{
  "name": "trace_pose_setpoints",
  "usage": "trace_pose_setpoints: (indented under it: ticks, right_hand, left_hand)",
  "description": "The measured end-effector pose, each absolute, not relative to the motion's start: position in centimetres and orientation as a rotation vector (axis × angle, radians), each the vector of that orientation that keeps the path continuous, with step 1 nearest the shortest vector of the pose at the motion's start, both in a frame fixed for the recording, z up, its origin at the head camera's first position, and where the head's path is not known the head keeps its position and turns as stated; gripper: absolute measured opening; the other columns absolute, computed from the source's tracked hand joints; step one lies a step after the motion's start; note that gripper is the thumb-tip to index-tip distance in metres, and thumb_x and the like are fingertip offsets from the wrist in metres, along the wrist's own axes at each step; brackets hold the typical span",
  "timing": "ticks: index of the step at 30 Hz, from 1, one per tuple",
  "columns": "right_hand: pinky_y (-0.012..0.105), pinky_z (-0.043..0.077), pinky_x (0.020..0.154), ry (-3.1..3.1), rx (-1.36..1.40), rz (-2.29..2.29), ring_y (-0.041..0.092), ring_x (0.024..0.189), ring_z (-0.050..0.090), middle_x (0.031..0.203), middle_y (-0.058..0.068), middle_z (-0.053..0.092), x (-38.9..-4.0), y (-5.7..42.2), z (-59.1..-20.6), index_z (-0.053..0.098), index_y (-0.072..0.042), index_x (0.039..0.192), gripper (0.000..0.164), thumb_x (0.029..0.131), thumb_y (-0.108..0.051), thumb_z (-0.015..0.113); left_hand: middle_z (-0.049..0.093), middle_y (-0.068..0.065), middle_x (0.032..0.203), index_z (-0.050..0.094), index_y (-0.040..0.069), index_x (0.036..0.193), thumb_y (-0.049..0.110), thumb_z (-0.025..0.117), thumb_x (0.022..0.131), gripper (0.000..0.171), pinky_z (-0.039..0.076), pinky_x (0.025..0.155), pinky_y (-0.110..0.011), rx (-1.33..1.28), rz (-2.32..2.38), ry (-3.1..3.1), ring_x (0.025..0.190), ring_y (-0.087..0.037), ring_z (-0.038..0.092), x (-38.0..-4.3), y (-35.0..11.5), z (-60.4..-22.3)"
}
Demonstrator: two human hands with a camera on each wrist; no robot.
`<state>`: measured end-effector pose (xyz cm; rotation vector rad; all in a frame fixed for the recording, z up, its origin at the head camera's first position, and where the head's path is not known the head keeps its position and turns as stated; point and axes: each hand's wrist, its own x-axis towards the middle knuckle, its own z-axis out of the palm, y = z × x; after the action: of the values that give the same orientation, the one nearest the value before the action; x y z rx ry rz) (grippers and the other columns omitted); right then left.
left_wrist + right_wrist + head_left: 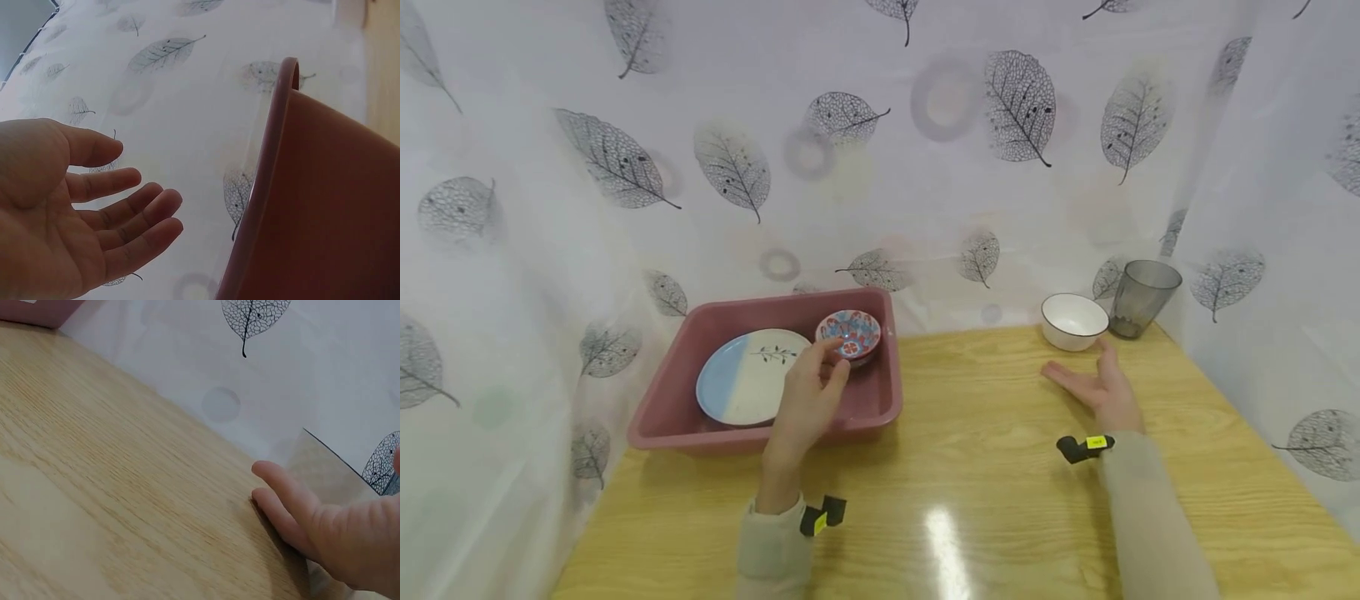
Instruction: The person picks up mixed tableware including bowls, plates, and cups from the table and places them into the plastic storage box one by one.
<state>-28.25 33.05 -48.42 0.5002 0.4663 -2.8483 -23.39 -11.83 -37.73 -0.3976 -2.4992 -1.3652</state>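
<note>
My left hand point(805, 400) hovers above the front of a dusky pink basin point(891, 367), holding nothing. Its fingers are loosely bent and overlap a red-and-blue patterned bowl point(867, 327) in the head view. The left wrist view shows the same hand point(75, 212) with its palm bare, apart from the basin wall point(331, 200). Beside the patterned bowl, a blue-and-cream plate point(741, 379) with a leaf sprig lies in the basin. My right hand point(1108, 392), fingers spread, is right at the near side of a white bowl point(1073, 321) with a dark rim.
A grey translucent cup point(1144, 296) stands just right of the white bowl, near the table's back right corner. The wooden table point(985, 433) runs between the basin and the bowl. A leaf-print curtain point(925, 167) hangs behind and along both sides.
</note>
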Motion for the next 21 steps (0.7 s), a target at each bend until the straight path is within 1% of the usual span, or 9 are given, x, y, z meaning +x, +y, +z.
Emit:
trace_pose_setpoints:
  ticks: [2, 3, 4, 6, 8, 11, 14, 15, 21]
  right_hand:
    - [0.05, 0.023, 0.117, 0.415, 0.502, -2.832, 0.028, 0.151, 0.006, 0.16, 0.024, -0.004, -29.0, 33.4, -48.7, -0.015, -0.053, 0.15, 0.088, 0.101, -0.035, 0.055]
    - [0.048, 0.023, 0.118, 0.279, 0.577, -2.811, 0.027, 0.151, 0.005, 0.16, 0.025, -0.002, -29.6, 33.8, -48.8, -0.017, -0.054, 0.149, 0.092, 0.098, -0.039, 0.058]
    - [0.048, 0.023, 0.117, 0.27, 0.574, -2.802, 0.028, 0.151, 0.006, 0.156, 0.032, 0.005, -29.9, 34.0, -49.0, -0.018, -0.052, 0.15, 0.093, 0.098, -0.039, 0.058]
    - [0.047, 0.025, 0.117, 0.228, 0.594, -2.778, 0.029, 0.15, 0.009, 0.146, 0.04, 0.021, -30.4, 34.4, -49.2, -0.023, -0.044, 0.151, 0.1, 0.097, -0.041, 0.061]
    - [0.045, 0.024, 0.118, 0.195, 0.59, -2.759, 0.028, 0.15, 0.007, 0.141, 0.042, 0.026, -30.9, 34.6, -49.5, -0.026, -0.04, 0.151, 0.102, 0.097, -0.043, 0.06]
    - [0.04, 0.021, 0.12, 0.145, 0.601, -2.749, 0.022, 0.15, 0.004, 0.156, 0.032, 0.013, -31.6, 34.8, -49.5, -0.026, -0.033, 0.152, 0.101, 0.097, -0.046, 0.058]
    - [0.037, 0.018, 0.121, 0.109, 0.622, -2.75, 0.016, 0.15, 0.003, 0.162, 0.006, -0.002, -32.3, 34.7, -49.4, -0.022, -0.033, 0.153, 0.097, 0.097, -0.048, 0.056]
    - [0.037, 0.019, 0.12, 0.111, 0.63, -2.753, 0.015, 0.15, 0.003, 0.162, 0.002, -0.004, -32.5, 34.7, -49.4, -0.021, -0.035, 0.154, 0.096, 0.097, -0.049, 0.055]
    - [0.042, 0.014, 0.121, 0.091, 0.587, -2.801, 0.017, 0.15, 0.0, 0.162, -0.007, -0.013, -33.5, 34.9, -49.5, -0.009, -0.053, 0.151, 0.081, 0.094, -0.063, 0.048]
  left_hand:
    - [0.061, -0.014, 0.11, 0.057, 0.001, 0.131, 0.008, 0.058, 0.098, 0.033, 0.054, 0.083, -0.039, -0.392, -1.377, -2.502, 0.095, -0.026, 0.062, -23.4, -11.8, -37.8]
    - [0.061, -0.015, 0.11, 0.057, 0.001, 0.13, 0.008, 0.058, 0.098, 0.033, 0.054, 0.083, -0.039, -0.395, -1.378, -2.499, 0.095, -0.026, 0.062, -23.4, -11.8, -37.8]
    - [0.061, -0.015, 0.11, 0.057, 0.001, 0.13, 0.008, 0.058, 0.098, 0.033, 0.054, 0.083, -0.039, -0.394, -1.375, -2.498, 0.095, -0.026, 0.062, -23.4, -11.9, -37.9]
    - [0.061, -0.014, 0.111, 0.057, 0.001, 0.131, 0.009, 0.058, 0.098, 0.033, 0.053, 0.083, -0.039, -0.392, -1.369, -2.501, 0.095, -0.026, 0.062, -23.4, -11.9, -37.9]
    - [0.061, -0.014, 0.111, 0.057, 0.001, 0.131, 0.009, 0.058, 0.099, 0.033, 0.053, 0.083, -0.04, -0.385, -1.364, -2.504, 0.095, -0.026, 0.062, -23.3, -12.0, -38.0]
    - [0.061, -0.014, 0.112, 0.056, 0.001, 0.133, 0.009, 0.057, 0.099, 0.035, 0.053, 0.082, -0.04, -0.384, -1.349, -2.511, 0.095, -0.026, 0.061, -23.3, -12.1, -37.9]
    - [0.061, -0.014, 0.111, 0.056, 0.001, 0.133, 0.009, 0.056, 0.099, 0.035, 0.052, 0.08, -0.039, -0.383, -1.32, -2.512, 0.094, -0.024, 0.06, -23.3, -12.3, -37.7]
    - [0.061, -0.014, 0.111, 0.056, 0.001, 0.133, 0.009, 0.056, 0.099, 0.035, 0.051, 0.08, -0.038, -0.379, -1.308, -2.513, 0.093, -0.024, 0.06, -23.3, -12.3, -37.7]
    - [0.062, -0.014, 0.11, 0.058, 0.003, 0.13, 0.009, 0.057, 0.099, 0.032, 0.053, 0.078, -0.038, -0.346, -1.274, -2.51, 0.093, -0.024, 0.062, -23.3, -12.5, -37.6]
